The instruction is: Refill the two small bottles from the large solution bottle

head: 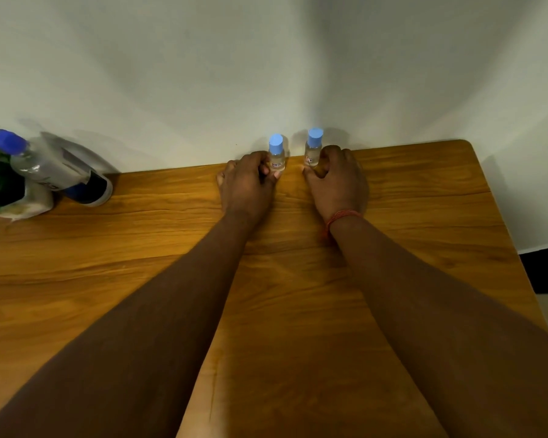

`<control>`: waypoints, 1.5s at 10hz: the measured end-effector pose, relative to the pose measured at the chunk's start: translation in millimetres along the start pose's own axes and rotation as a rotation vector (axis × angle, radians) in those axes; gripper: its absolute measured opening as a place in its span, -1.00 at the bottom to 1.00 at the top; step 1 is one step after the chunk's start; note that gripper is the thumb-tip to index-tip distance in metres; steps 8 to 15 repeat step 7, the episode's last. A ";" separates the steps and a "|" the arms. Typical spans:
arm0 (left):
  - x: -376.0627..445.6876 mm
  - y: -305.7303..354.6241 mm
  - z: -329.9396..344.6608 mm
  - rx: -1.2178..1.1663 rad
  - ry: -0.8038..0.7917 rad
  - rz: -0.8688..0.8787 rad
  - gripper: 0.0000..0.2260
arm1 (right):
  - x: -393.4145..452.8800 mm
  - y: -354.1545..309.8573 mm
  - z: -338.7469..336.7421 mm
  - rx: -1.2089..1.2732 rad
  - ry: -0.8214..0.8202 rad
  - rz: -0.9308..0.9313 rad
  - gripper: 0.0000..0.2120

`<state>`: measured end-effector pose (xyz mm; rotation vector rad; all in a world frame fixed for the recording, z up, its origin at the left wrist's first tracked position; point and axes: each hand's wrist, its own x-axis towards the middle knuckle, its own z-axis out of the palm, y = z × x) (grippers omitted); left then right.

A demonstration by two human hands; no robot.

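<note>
No wording can be read anywhere. The left small bottle carries a tiny label with a red mark on its front, and the right small bottle carries a similar one (both far too small and blurred to make out letters). The large solution bottle at the far left of the desk shows a grey-and-dark label, with lettering smeared beyond reading.

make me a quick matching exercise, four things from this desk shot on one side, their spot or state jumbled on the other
Things:
1. large solution bottle
2. left small bottle
3. right small bottle
4. red thread band

Place or state:
A. held by the right hand
B. round the right wrist
C. far left, beside a plant
D. held by the left hand

Pairs: 1-C, 2-D, 3-A, 4-B
</note>
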<state>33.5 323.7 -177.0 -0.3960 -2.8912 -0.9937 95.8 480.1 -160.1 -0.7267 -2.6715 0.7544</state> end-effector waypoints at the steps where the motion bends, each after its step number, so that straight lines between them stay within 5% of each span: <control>1: -0.5 -0.4 0.3 0.009 0.004 0.006 -0.79 | 1.5 0.0 0.9 -0.043 -0.003 0.004 -0.66; 5: -0.9 2.3 0.4 0.002 0.011 0.002 -0.79 | -0.5 -0.6 1.1 -0.030 0.031 0.009 -0.56; 7: -5.9 -0.2 -3.5 -0.043 -0.003 -0.003 -0.61 | -4.2 1.9 0.6 0.019 0.018 0.018 -0.43; 15: -5.9 -0.2 -3.5 -0.043 -0.003 -0.003 -0.61 | -4.2 1.9 0.6 0.019 0.018 0.018 -0.43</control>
